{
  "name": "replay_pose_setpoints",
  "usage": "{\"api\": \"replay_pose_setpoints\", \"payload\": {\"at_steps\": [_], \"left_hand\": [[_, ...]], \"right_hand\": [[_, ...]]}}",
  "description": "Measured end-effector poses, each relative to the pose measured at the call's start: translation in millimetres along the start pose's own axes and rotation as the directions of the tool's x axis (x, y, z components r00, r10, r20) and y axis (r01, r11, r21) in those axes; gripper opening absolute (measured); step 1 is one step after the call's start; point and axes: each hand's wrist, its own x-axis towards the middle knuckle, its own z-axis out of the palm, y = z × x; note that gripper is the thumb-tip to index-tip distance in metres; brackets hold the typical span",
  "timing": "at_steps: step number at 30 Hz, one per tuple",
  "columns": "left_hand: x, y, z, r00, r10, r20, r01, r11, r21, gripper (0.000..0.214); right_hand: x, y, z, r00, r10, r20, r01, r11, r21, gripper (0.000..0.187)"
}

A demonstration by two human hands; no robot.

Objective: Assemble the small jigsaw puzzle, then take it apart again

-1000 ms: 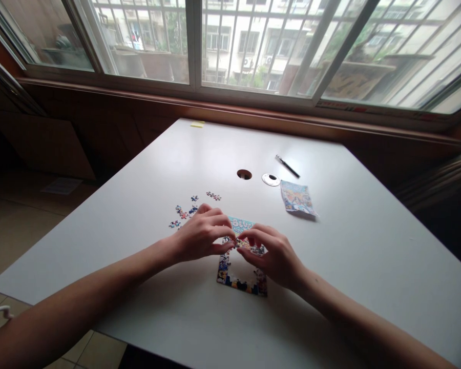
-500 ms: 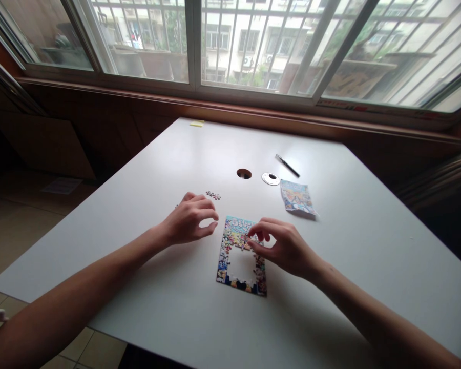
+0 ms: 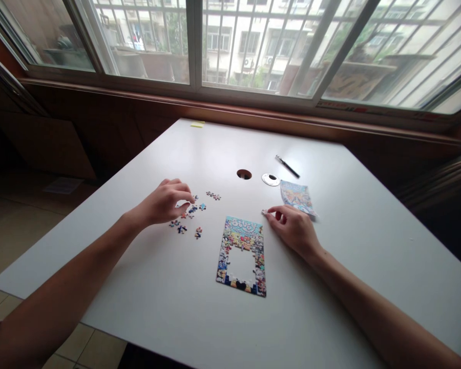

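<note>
A jigsaw puzzle (image 3: 225,241) lies flat on the table, its outer part joined around a bare rectangular gap in the middle. Beyond its top right corner, my right hand (image 3: 292,229) pinches a small puzzle piece (image 3: 265,212) between thumb and fingertips, close to the tabletop. My left hand (image 3: 165,201) hovers over the loose puzzle pieces (image 3: 182,229) left of the puzzle; its thumb and forefinger are apart, with nothing visible between them. Some of those pieces are hidden behind the fingers. A short row of pieces (image 3: 213,196) lies farther back.
A crumpled picture sheet (image 3: 297,196) lies just behind my right hand. Near it are a pen (image 3: 287,166) and a round metal cover (image 3: 271,179). The white table (image 3: 157,287) has a round hole (image 3: 244,175), and yellow strips (image 3: 197,124) lie at its far edge.
My left hand has moved left, from beside the puzzle to over the loose pieces. My right hand has moved off the puzzle, up and to the right, and a pinched piece now shows.
</note>
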Motion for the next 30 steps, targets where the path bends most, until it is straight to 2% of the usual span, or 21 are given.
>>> {"api": "replay_pose_setpoints", "payload": {"at_steps": [3, 6, 9, 11, 13, 15, 18, 22, 24, 26, 30], "left_hand": [[-1.1, -11.3, -2.3, 0.998, -0.055, -0.036, 0.057, 0.997, 0.052, 0.015], [1.4, -1.5, -0.9, 0.998, -0.042, -0.057, 0.040, 0.999, -0.022, 0.014], [6.3, 37.7, 6.2, 0.997, 0.015, -0.080, -0.038, 0.955, -0.295, 0.013], [8.5, 69.7, 13.2, 0.997, 0.072, -0.036, -0.081, 0.880, -0.469, 0.031], [8.8, 94.6, 20.3, 0.985, 0.171, -0.021, -0.152, 0.803, -0.576, 0.031], [7.7, 107.1, 26.7, 0.982, 0.188, -0.037, -0.169, 0.759, -0.629, 0.024], [5.9, 106.9, 33.3, 0.981, 0.189, -0.040, -0.169, 0.737, -0.655, 0.019], [6.6, 96.9, 36.0, 0.968, 0.248, -0.036, -0.208, 0.715, -0.667, 0.013], [8.0, 90.7, 35.1, 0.970, 0.241, -0.037, -0.205, 0.726, -0.656, 0.012], [9.4, 81.5, 33.8, 0.983, 0.174, -0.050, -0.170, 0.789, -0.591, 0.011], [10.6, 58.6, 32.2, 0.998, 0.028, -0.058, -0.045, 0.948, -0.314, 0.011]], "right_hand": [[0.1, -2.4, 0.3, 1.000, 0.008, 0.011, -0.008, 1.000, 0.026, 0.021], [-2.8, -23.1, -4.3, 0.999, -0.036, -0.013, 0.037, 0.995, 0.094, 0.017], [-11.2, -55.7, -10.1, 0.978, -0.206, 0.036, 0.192, 0.953, 0.235, 0.013], [-19.1, -76.0, -12.4, 0.933, -0.358, 0.038, 0.332, 0.895, 0.298, 0.009], [-26.7, -90.0, -12.4, 0.884, -0.466, 0.041, 0.434, 0.849, 0.301, 0.006], [-32.4, -96.4, -10.5, 0.857, -0.512, 0.055, 0.476, 0.828, 0.296, 0.005], [-36.1, -97.1, -6.5, 0.862, -0.502, 0.068, 0.463, 0.835, 0.297, 0.006], [-35.2, -95.1, -3.7, 0.871, -0.490, 0.046, 0.454, 0.836, 0.307, 0.007], [-34.2, -94.2, -3.3, 0.872, -0.489, 0.039, 0.455, 0.836, 0.306, 0.007], [-33.2, -92.5, -3.0, 0.883, -0.468, 0.029, 0.440, 0.848, 0.295, 0.010], [-30.9, -86.9, -2.3, 0.915, -0.403, -0.001, 0.387, 0.878, 0.280, 0.012]]}}
